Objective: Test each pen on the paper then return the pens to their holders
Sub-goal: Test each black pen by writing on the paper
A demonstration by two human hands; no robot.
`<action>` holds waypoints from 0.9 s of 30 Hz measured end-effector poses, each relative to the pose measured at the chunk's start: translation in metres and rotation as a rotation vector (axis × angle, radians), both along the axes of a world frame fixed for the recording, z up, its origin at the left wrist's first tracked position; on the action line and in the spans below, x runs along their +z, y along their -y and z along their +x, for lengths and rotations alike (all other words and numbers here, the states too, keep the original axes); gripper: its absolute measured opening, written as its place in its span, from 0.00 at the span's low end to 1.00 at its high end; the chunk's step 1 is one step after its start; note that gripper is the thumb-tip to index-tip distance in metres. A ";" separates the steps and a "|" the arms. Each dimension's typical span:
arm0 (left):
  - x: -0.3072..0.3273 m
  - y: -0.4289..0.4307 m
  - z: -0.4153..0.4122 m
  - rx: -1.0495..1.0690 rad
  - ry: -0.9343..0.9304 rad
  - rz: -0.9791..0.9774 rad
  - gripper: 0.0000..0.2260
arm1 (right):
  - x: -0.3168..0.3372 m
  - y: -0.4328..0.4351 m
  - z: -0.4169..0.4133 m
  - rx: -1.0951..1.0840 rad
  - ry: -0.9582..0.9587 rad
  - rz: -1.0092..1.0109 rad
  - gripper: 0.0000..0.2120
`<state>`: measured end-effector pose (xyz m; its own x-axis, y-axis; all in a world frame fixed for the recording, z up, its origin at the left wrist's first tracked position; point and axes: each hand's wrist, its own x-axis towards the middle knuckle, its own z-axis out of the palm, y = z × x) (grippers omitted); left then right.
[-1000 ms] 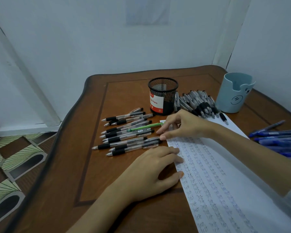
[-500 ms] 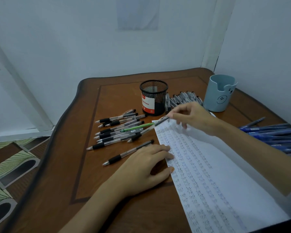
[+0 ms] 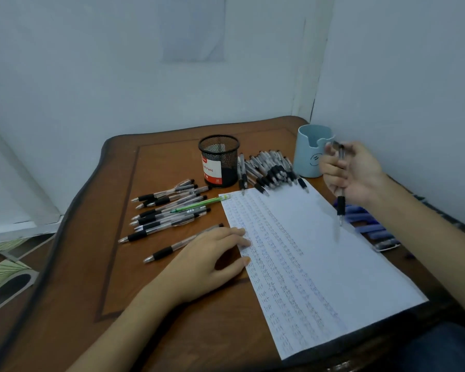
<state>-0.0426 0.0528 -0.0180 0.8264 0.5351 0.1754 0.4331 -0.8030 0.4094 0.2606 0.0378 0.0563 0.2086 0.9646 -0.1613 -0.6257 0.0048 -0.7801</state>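
So the right hand (image 3: 357,173) is gripping a black-grip pen (image 3: 341,204) with curled fingers. It's holding it nearly upright with the tip pointing down, hanging in the air over the 3 o'clock edge of the paper (image 3: 320,251) and not touching it. That hand is sitting right in front of the blue cup (image 3: 308,154), which is standing at about 1 o'clock from the sheet.

The left hand (image 3: 212,260) is lying flat and relaxed on the counter (image 3: 113,291) at 9 o'clock from the paper. It's holding nothing, and its fingertips are pressing on the sheet's left edge.

The paper is lying slanted on the counter, with rows of small scribbles covering its left part.

A black mesh holder (image 3: 219,162) is standing at 12 o'clock. A heap of black pens (image 3: 269,170) is lying between it and the blue cup, tips reaching the paper's top edge. Another bunch of pens (image 3: 167,213) is lying at 10 o'clock, with a green pen (image 3: 202,204) slanting across them. A lone pen (image 3: 169,249) is lying just beside the left hand. Some blue pens (image 3: 365,221) are peeking out at 3 o'clock, beside the right wrist.
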 end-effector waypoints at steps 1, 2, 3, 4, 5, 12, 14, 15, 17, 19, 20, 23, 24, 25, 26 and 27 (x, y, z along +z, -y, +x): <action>0.000 0.000 0.000 0.004 0.000 -0.005 0.17 | -0.001 0.004 -0.001 -0.001 -0.013 -0.011 0.10; 0.000 0.000 0.000 0.006 -0.001 -0.009 0.16 | -0.002 0.009 -0.003 -0.007 -0.027 -0.017 0.08; 0.000 0.000 0.000 0.006 0.000 -0.010 0.16 | -0.003 0.012 -0.004 -0.015 -0.039 -0.017 0.07; 0.000 0.000 0.000 0.004 0.001 -0.008 0.17 | -0.004 0.016 -0.005 -0.020 -0.044 -0.016 0.08; -0.001 -0.001 0.000 -0.001 0.002 -0.005 0.18 | -0.006 0.019 -0.005 -0.018 -0.033 -0.011 0.09; -0.002 -0.001 0.000 -0.012 0.039 -0.011 0.21 | -0.020 0.040 -0.016 0.124 0.097 -0.138 0.19; -0.003 -0.002 0.000 -0.010 0.042 -0.022 0.21 | -0.027 0.048 -0.020 0.236 0.205 -0.210 0.24; -0.003 -0.002 0.000 -0.007 0.043 -0.028 0.21 | -0.030 0.051 -0.022 0.268 0.273 -0.242 0.28; -0.004 -0.003 0.000 -0.006 0.049 -0.035 0.20 | -0.035 0.056 -0.025 0.275 0.324 -0.277 0.31; -0.004 -0.003 0.000 -0.007 0.056 -0.033 0.21 | -0.038 0.059 -0.029 0.219 0.325 -0.263 0.26; -0.004 -0.002 0.000 -0.008 0.057 -0.031 0.21 | -0.039 0.061 -0.031 0.199 0.344 -0.248 0.20; -0.004 -0.002 -0.001 -0.007 0.055 -0.035 0.21 | -0.048 0.063 -0.029 0.167 0.474 -0.199 0.12; -0.004 -0.003 -0.001 -0.006 0.053 -0.037 0.21 | -0.050 0.064 -0.030 0.142 0.509 -0.191 0.14; -0.005 -0.003 -0.001 -0.003 0.050 -0.038 0.21 | -0.052 0.063 -0.030 0.114 0.531 -0.178 0.15; -0.005 -0.003 -0.001 -0.002 0.047 -0.038 0.21 | -0.052 0.063 -0.032 0.092 0.535 -0.162 0.13; -0.005 -0.003 -0.001 -0.002 0.044 -0.035 0.21 | -0.052 0.063 -0.034 0.085 0.524 -0.142 0.11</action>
